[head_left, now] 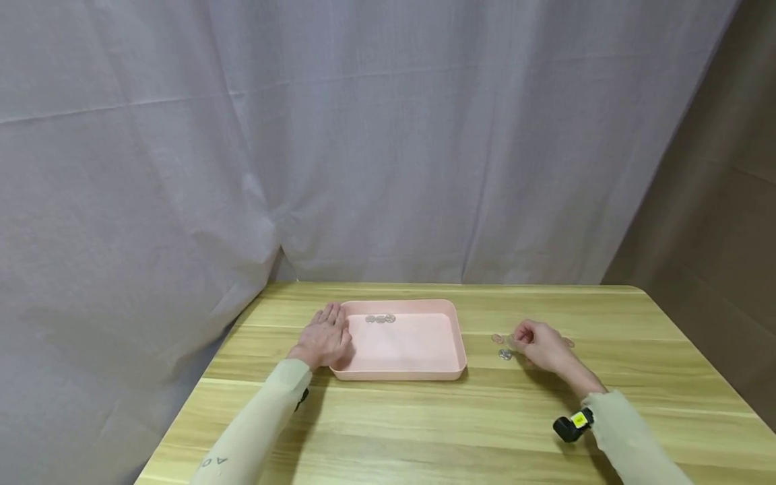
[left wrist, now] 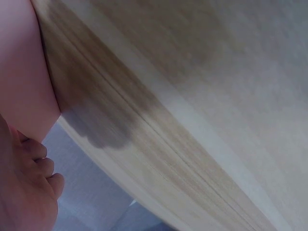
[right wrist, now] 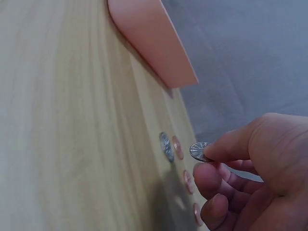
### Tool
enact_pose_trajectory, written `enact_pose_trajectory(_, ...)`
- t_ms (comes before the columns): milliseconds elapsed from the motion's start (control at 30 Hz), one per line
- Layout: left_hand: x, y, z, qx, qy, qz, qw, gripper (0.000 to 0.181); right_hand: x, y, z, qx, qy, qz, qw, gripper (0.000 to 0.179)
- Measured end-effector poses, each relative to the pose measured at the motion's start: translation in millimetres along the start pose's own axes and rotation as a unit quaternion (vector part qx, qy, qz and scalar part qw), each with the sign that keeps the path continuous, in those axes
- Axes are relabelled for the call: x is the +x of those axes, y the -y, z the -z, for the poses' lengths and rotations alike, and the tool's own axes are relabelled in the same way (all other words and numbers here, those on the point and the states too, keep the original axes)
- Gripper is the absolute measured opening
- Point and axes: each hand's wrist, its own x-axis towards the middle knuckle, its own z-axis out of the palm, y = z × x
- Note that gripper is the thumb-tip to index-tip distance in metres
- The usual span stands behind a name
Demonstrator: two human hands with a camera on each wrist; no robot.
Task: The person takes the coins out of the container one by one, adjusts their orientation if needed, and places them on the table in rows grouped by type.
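My right hand [head_left: 542, 347] pinches a silver coin [right wrist: 198, 151] between thumb and fingertips, lifted above the table. Below it in the right wrist view lie another silver coin [right wrist: 166, 147] and a copper coin [right wrist: 178, 147], with more copper coins [right wrist: 188, 181] along the same side. My left hand [head_left: 324, 337], fingers straight, rests against the left side of a shallow pink tray [head_left: 400, 374]. Inside that tray, three silver coins [head_left: 380, 319] sit in a row near the back wall.
The wooden table [head_left: 400, 431] has a rounded far right corner. A grey curtain [head_left: 388, 148] hangs behind it and along the left. The tray's right wall stands between the right hand's coins and the coins in the tray.
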Motion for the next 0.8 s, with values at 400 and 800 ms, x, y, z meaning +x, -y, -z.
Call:
enact_pose_trajectory(400, 0.0, 0.0, 2.4, 0.001, 0.000, 0.003, 1.0000, 0.060, -1.6, -16.8, -2.1, 0.046, 0.034, -0.026, 0.9980, 0.010)
enact_pose_trajectory(800, -0.2, -0.4, 1.4, -0.004, -0.003, 0.004, 1.0000, 0.060, 3.9, -30.7, -1.6, 0.046, 0.055, -0.046, 0.9964, 0.012)
